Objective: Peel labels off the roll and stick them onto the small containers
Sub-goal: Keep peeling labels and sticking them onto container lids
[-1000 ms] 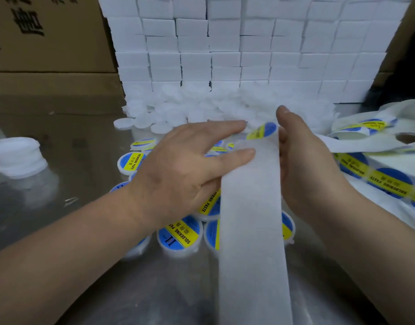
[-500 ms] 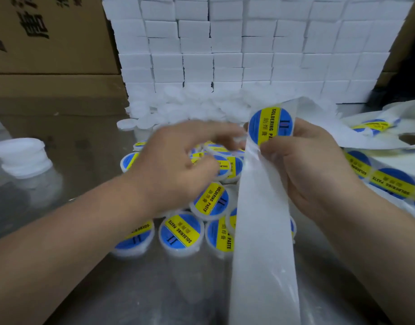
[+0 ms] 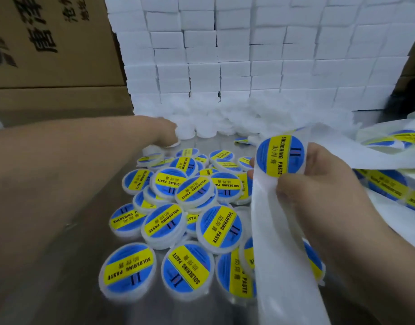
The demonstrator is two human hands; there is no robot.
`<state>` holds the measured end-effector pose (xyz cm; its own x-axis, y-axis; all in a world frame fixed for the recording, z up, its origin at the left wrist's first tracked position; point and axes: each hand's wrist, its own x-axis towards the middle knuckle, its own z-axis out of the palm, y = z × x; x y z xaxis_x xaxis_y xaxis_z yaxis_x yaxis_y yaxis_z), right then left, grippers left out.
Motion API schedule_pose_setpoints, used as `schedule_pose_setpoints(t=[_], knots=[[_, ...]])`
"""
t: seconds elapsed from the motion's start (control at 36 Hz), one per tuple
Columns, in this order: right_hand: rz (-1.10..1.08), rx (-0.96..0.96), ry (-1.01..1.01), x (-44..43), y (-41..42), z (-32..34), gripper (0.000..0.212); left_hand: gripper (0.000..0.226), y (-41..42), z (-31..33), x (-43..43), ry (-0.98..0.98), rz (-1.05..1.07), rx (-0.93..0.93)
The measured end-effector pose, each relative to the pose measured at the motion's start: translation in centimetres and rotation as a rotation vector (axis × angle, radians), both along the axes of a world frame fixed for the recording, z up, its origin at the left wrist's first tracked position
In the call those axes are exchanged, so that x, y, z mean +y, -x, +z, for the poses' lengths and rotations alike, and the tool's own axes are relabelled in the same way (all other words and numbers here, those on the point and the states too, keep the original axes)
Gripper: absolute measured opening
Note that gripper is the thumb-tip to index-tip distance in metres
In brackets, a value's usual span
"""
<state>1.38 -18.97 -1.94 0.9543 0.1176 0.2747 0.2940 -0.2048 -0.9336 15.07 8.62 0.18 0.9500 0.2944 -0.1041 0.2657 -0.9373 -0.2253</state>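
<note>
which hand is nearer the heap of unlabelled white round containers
Left. The left hand is at the heap; the right hand is short of it, gripping the white label strip.

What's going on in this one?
A person is labelling small containers. The right hand holds the backing strip, a blue-and-yellow label showing at its fold. The left hand is stretched out to the pile of plain white containers at the back; its grip is unclear. Labelled containers lie heaped on the metal table.
</note>
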Motion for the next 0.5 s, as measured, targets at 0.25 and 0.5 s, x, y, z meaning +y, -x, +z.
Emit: schedule_pose_setpoints(t=[0.25,0.5], knots=[[0.148,-0.036,-0.114,0.3,0.3,0.1,0.041,0.023,-1.2,-1.1,-0.2,0.029,-0.039,-0.153],[0.001,-0.005,-0.071,0.2,-0.4,-0.1,0.008,0.035,-2.3,-0.2,-0.5,0.446,0.027,-0.590]])
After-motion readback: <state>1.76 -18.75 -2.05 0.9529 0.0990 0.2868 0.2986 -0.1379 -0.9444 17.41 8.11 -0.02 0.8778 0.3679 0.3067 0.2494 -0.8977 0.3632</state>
